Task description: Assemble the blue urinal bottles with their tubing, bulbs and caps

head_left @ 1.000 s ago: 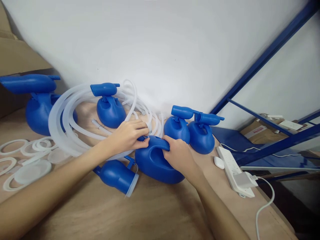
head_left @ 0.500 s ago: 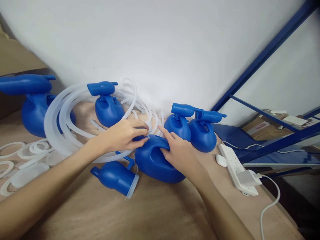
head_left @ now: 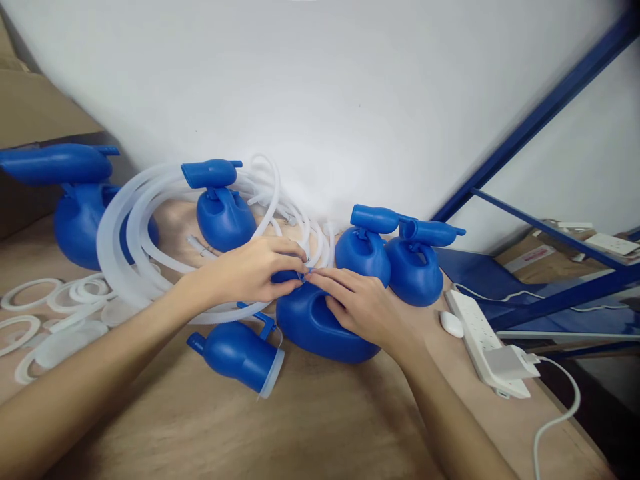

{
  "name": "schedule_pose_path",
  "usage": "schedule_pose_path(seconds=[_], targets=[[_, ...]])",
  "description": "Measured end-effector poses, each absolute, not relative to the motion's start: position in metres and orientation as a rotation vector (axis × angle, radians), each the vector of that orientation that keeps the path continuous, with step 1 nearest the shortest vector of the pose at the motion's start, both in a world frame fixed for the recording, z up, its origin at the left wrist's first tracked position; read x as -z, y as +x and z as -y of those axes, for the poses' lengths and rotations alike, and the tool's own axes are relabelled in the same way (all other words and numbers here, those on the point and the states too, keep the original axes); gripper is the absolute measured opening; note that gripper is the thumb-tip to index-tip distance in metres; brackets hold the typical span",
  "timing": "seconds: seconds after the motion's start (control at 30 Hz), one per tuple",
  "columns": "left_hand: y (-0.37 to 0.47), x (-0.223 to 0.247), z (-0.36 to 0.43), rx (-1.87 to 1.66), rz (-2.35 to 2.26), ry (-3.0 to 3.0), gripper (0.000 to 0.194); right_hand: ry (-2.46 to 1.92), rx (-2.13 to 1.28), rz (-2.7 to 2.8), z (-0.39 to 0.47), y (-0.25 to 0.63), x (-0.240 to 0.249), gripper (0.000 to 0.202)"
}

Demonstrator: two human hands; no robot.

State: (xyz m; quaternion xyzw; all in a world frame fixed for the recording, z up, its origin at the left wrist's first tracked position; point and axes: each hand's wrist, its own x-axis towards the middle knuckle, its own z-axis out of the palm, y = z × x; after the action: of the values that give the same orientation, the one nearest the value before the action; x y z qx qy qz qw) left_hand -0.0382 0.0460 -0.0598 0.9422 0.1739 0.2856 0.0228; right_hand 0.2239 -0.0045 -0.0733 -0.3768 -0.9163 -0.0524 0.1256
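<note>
A blue plastic jug point(head_left: 313, 327) with a loop handle lies on the wooden table point(head_left: 310, 427) in the middle. My left hand point(head_left: 250, 270) pinches a small piece at the jug's neck, close to the end of a clear tube point(head_left: 145, 227). My right hand point(head_left: 357, 303) rests on the jug's handle, its fingers stretched toward the left fingertips. A blue funnel-shaped piece point(head_left: 240, 357) with a clear rim lies on its side just left of the jug.
Three assembled blue jugs point(head_left: 223, 213) point(head_left: 363, 253) point(head_left: 417, 267) stand along the white wall, a larger one point(head_left: 75, 200) at far left. White rings point(head_left: 25, 293) lie at left. A power strip point(head_left: 493, 350), a white mouse-like object point(head_left: 451, 324) and blue shelving point(head_left: 550, 293) are at right.
My right hand let go of its grip on the jug's handle and stretched its fingers to meet the left fingertips at the neck. The view shifted slightly.
</note>
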Motion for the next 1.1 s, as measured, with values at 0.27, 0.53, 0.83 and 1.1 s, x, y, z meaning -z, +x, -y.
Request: schedule_pose_path(seconds=[0.27,0.53,0.83,1.1], targets=[[-0.028,0.059,-0.038,-0.943,-0.713,2.676,0.02,-0.978,0.186,2.688,0.003,0.226,0.076,0.046],[-0.023,0.058,-0.036,-1.005,-0.935,2.516,0.015,-1.015,0.094,2.664,0.005,0.225,0.076,0.05],[-0.019,0.058,-0.034,-1.109,-0.957,2.381,0.016,-1.088,0.039,2.643,0.011,0.22,0.073,0.049],[-0.018,0.06,-0.033,-1.149,-1.047,2.393,0.012,-1.08,0.046,2.627,0.009,0.221,0.074,0.047]])
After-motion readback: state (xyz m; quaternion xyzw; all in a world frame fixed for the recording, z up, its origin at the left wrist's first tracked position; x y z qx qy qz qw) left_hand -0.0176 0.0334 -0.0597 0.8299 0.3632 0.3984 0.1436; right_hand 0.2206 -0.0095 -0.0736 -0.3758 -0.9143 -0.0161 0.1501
